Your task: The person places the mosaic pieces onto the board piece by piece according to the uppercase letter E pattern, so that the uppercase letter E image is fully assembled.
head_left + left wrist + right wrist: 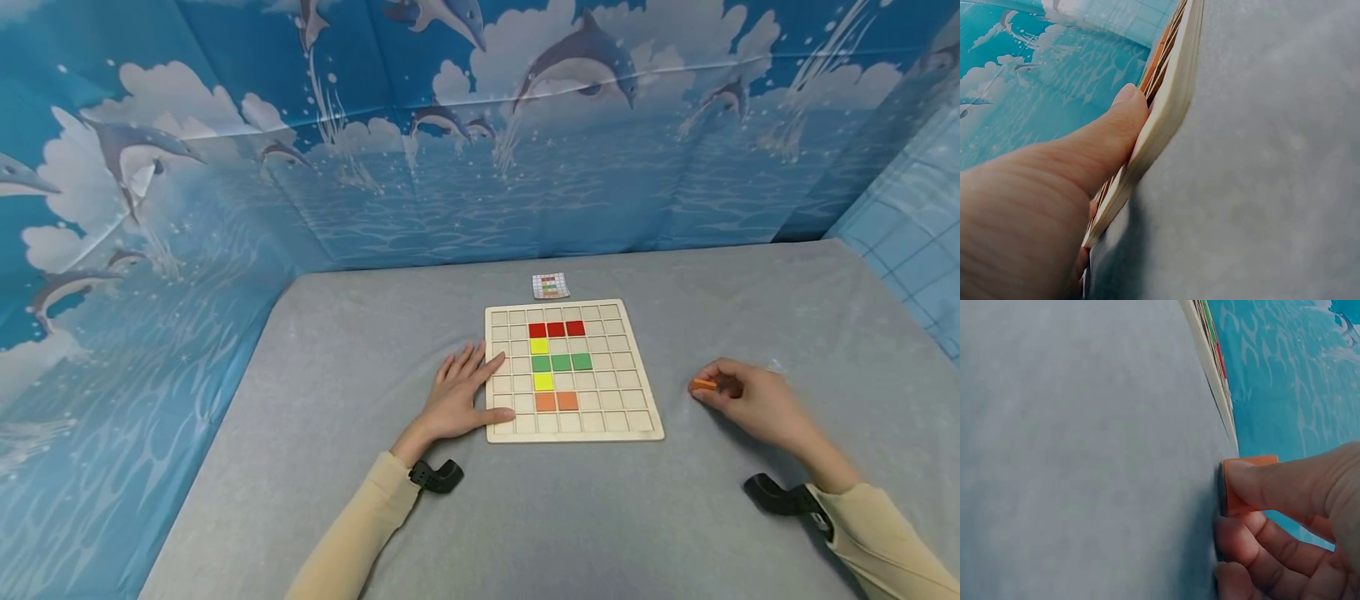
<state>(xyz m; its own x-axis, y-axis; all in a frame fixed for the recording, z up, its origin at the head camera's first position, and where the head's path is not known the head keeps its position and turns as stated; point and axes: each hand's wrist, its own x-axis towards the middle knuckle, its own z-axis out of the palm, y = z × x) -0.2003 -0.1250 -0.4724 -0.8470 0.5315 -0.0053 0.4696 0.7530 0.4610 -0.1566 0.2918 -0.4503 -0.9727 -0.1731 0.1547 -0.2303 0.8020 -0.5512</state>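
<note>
A wooden grid board lies on the grey cloth. Its squares hold a row of three red tiles, a yellow tile, three green tiles, another yellow tile and two orange tiles. My left hand rests at the board's left edge with fingers spread, the thumb lying over the lower left corner. To the right of the board, my right hand pinches a loose orange tile between thumb and fingers, close to the cloth.
Behind the board lies a small pattern card with a coloured grid. A small clear shiny piece sits just beyond the right hand. The grey cloth covers the table, and a dolphin-print curtain hangs along its back and left.
</note>
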